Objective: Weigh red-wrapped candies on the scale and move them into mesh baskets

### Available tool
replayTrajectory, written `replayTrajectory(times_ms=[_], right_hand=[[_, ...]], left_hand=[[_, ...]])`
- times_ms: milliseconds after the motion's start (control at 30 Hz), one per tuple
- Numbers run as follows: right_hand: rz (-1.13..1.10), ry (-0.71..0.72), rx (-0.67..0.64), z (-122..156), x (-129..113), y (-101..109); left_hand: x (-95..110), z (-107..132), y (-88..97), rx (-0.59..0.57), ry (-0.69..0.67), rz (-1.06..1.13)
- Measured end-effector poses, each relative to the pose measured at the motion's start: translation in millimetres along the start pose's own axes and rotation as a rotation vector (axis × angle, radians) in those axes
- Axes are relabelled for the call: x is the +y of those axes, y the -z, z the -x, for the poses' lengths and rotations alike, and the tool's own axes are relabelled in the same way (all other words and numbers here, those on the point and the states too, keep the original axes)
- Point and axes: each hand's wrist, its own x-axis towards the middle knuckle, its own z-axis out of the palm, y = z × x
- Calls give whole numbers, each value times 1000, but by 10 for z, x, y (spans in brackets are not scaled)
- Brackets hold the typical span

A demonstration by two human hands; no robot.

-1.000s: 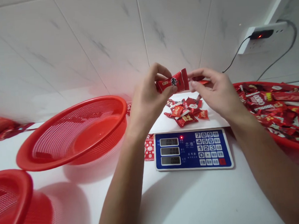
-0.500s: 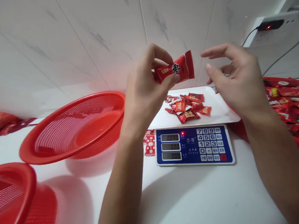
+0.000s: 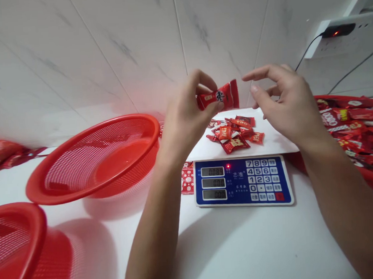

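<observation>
Between the thumb and fingers of my left hand point(image 3: 193, 103) is a red wrapped candy point(image 3: 226, 96) with dark lettering, held above the scale. My right hand point(image 3: 280, 96) hovers to its right, fingers curved and apart, with nothing in them. Below both hands is the white weighing tray point(image 3: 278, 140), which bears a small heap of red wrapped candies point(image 3: 235, 143). The blue panel of the digital scale point(image 3: 240, 195) faces me, its top display reading about 0.089.
Two red mesh baskets point(image 3: 95, 191) stand on the left of the white table point(image 3: 231, 246). A red basket full of wrapped candies point(image 3: 360, 141) is at the right. Red packages point(image 3: 4, 152) lie far left. On the tiled wall, a power strip point(image 3: 341, 37) has a plug and cables.
Both hands have come down slightly toward the tray. The candy in my left hand has lowered with it, and my right hand has moved a little left.
</observation>
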Motion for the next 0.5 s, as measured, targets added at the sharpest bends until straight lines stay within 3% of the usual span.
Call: replayTrajectory(times_ms=[100,200,333,500], right_hand=[[12,-18,-7,-5,13,-4],[11,-23,0,-5,9,-5],[22,-2,-7,3,-5,4],[29,7,-2,10,7,17]], left_hand=[[-172,-34,-89,-69,48,-22],[-212,-51,-133,-107,66,-33],[-16,-30,-77,-99,1,37],[257,46,49,-8,-89,34]])
